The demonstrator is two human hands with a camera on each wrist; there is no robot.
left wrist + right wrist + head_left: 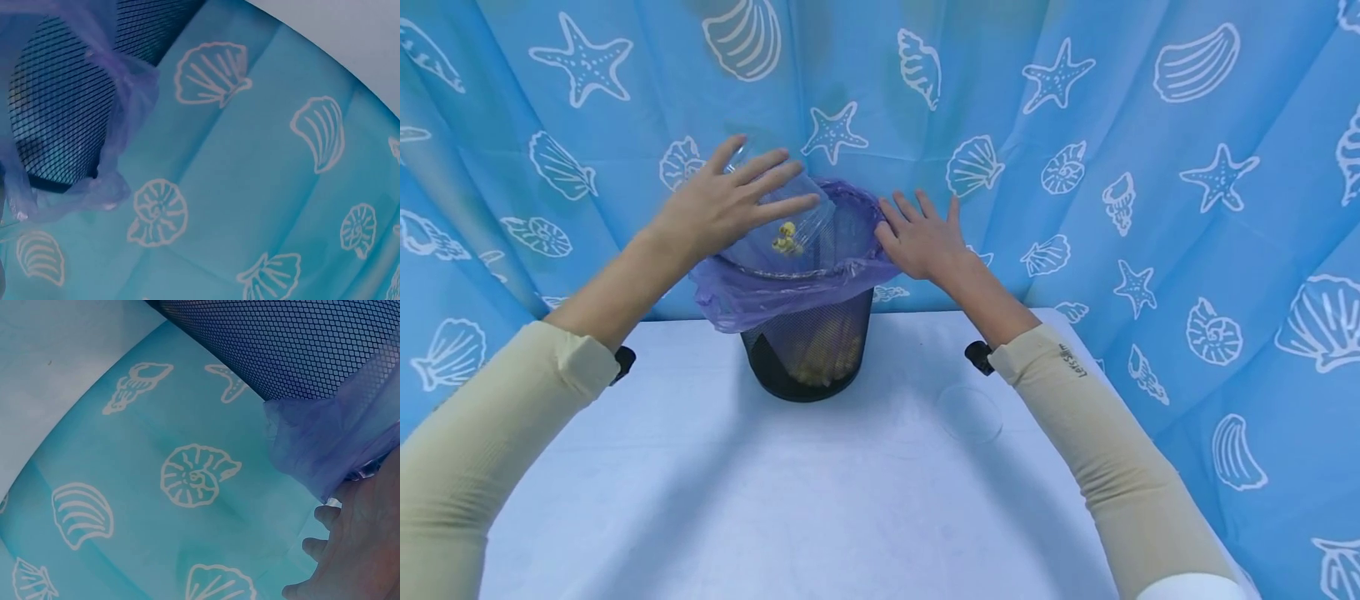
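A black mesh wastebasket (808,354) stands on the table, lined with a purple plastic bag (775,296) folded over its rim. Pale pieces show through the mesh low down. Above the opening, my left hand (722,200) holds a clear plastic container (820,212) tilted over the basket, its thumb hidden. A few yellow popcorn pieces (787,239) show at the container, above the bag. My right hand (925,237) rests with spread fingers against the bag's right rim. In the right wrist view, its fingers (315,549) point past the bag edge.
On the white table (820,500) lies a clear round disc (970,414), right of the basket. A blue curtain (1120,208) with white shell and starfish prints hangs close behind the basket and along the right side.
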